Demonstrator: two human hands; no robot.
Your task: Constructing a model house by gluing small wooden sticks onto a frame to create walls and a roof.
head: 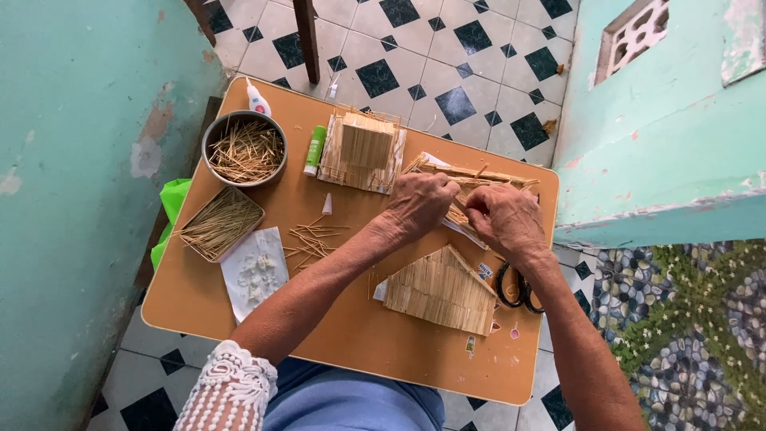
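I'm pinching both hands together over the stick panel at the far right of the table, my left hand closed down on its near edge and my right hand curled tight on the same edge just beside it, fingertips nearly meeting. The panel is lying flat, its far end running toward the table's right rim, with white paper showing under it.

I'm judging the risk as this: I'm pressing thin sticks, and too much squeeze could snap one or pop a row loose if the glue is not set. The panel is also sitting close to the right edge, so a push away from me could slide it off onto the tiles.

Under my right wrist the scissors are lying right at the rim, and my forearm could be nudging them over. The finished stick roof piece is lying between my arms, so dropping my elbows could crush it.

Room is looking better to my left: loose sticks are scattered mid-table, then the paper with glue dabs, the tray of sticks and the metal bowl of sticks. The little stick house and the green glue stick are standing just beyond my left hand, so I'm keeping clear of them.
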